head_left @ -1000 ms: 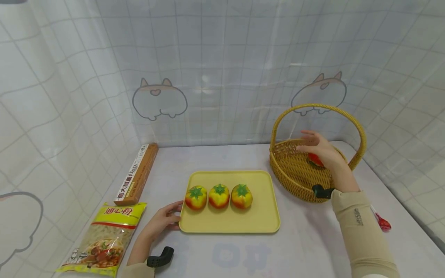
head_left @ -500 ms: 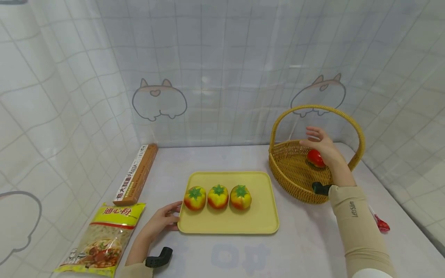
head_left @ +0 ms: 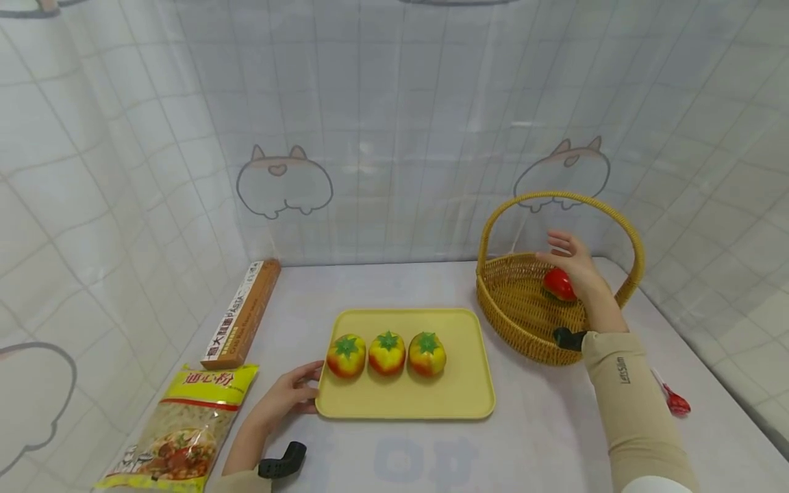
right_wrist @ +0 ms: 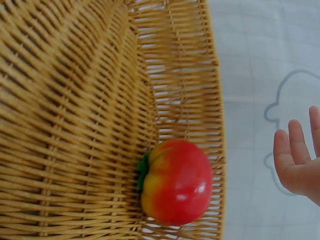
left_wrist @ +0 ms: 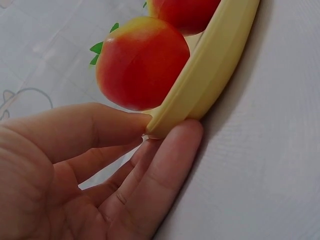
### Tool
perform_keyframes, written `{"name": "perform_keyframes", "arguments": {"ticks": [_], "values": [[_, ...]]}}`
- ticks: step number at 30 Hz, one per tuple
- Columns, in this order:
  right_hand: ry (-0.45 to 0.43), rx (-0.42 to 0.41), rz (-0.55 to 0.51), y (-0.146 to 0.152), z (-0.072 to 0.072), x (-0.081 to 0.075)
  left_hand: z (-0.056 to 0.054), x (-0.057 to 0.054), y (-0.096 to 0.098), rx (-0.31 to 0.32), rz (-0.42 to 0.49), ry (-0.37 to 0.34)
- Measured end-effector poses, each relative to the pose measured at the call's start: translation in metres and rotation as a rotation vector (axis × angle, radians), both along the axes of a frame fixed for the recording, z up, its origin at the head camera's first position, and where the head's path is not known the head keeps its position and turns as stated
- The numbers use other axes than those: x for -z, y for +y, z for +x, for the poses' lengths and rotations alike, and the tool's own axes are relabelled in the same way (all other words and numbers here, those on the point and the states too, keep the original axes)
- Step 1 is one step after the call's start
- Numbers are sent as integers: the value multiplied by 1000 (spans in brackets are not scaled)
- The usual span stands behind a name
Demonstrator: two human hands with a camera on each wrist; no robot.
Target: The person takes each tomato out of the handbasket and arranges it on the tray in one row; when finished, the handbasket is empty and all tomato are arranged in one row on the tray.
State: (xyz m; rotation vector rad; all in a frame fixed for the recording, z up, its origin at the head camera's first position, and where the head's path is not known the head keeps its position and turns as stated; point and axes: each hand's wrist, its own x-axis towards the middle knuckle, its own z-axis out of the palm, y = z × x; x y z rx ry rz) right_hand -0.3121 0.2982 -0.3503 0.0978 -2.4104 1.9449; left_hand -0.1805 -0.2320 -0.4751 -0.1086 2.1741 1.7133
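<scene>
My left hand (head_left: pixel 283 397) pinches the left edge of a yellow tray (head_left: pixel 462 397); in the left wrist view the thumb lies on the rim and a fingertip (left_wrist: pixel 185 135) presses from outside and below. Three artificial persimmons (head_left: pixel 387 354), yellow and red with green leafy tops, sit in a row on the tray. At the right, my right hand (head_left: pixel 576 267) is held over a wicker basket (head_left: pixel 508 327), fingers spread and holding nothing. Inside the basket, against its far right wall, a red persimmon (right_wrist: pixel 180 182) lies on its side, partly covered by the hand in the head view.
The basket's tall handle (head_left: pixel 561 196) arches over the right hand. Left of the tray are a pasta box (head_left: pixel 242 315) and a bag of macaroni (head_left: pixel 181 431). A red-wrapped lollipop (head_left: pixel 677 402) lies beside the right forearm. Checked curtains (head_left: pixel 394 137) close off the back and sides.
The right hand has shifted slightly right and back over the basket, so more of the red persimmon shows. The left hand stays at the tray's edge. The head view has tilted slightly.
</scene>
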Motion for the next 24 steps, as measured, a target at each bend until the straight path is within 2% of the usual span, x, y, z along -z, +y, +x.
{"name": "perform_keyframes", "arguments": {"ticks": [7,13,24], "values": [[-24,67,-54,8,-8,5,-2,0,-1,2,10,3],[-42,119,-65,11,-10,10,-2,0,-2,3,2,6],[-24,143,-48,9,-21,22,-1,-2,-4,-17,-9,4]]}}
